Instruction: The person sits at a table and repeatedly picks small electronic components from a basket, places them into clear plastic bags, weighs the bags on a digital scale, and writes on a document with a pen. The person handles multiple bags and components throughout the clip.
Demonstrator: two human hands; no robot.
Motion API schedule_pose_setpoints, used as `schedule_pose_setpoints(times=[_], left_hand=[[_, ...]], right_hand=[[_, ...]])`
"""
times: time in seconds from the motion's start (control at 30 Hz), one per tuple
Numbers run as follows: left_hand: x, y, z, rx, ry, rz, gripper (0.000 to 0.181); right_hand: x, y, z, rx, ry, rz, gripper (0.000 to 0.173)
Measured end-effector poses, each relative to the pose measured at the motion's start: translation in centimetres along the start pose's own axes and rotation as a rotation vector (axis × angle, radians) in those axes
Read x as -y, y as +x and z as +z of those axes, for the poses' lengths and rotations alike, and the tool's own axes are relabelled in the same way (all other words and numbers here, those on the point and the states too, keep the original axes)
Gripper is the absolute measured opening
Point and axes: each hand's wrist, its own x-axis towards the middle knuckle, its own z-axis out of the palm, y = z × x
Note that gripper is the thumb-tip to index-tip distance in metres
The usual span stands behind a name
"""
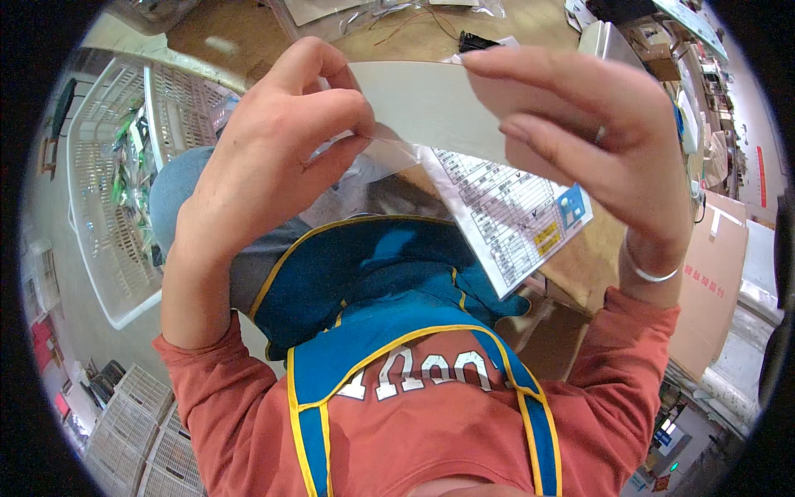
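My left hand pinches the edge of a clear plastic bag between thumb and fingers. A white printed sheet with a table of text, tick marks and a blue picture hangs tilted at the bag's right side; I cannot tell whether it lies inside. My right hand is slightly blurred, its fingers and thumb apart and nothing visible between them. Beyond the bag, between both hands, is a pale grey flat panel on which the right hand casts a shadow.
On my left stands a white plastic crate with green-and-clear packets. The worktable ahead carries thin wires and a black item. A cardboard box is on the right. Stacked crates stand at lower left.
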Motion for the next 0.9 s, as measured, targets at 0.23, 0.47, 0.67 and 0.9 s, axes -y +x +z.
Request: schedule_pose_setpoints(times=[0.23,0.47,0.67,0.9], left_hand=[[0.2,-0.2,-1.1,-0.029,0.026,-0.035,0.018],[0.2,-0.5,-2.1,-0.035,-0.054,-0.076,0.017],[-0.2,-0.2,-1.7,-0.039,-0.164,-0.005,0.018],[-0.4,-0.2,-2.2,-0.068,-0.209,-0.002,0.017]], right_hand=[[3.9,6.3,-3.6,0.188,-0.256,-0.129,0.03],[5.2,8.4,-1.4,0.348,-0.321,-0.032,0.019],[6.5,10.3,-0.3,0.467,-0.392,0.141,0.01],[2.7,8.7,2.0,0.387,-0.43,-0.244,0.021]])
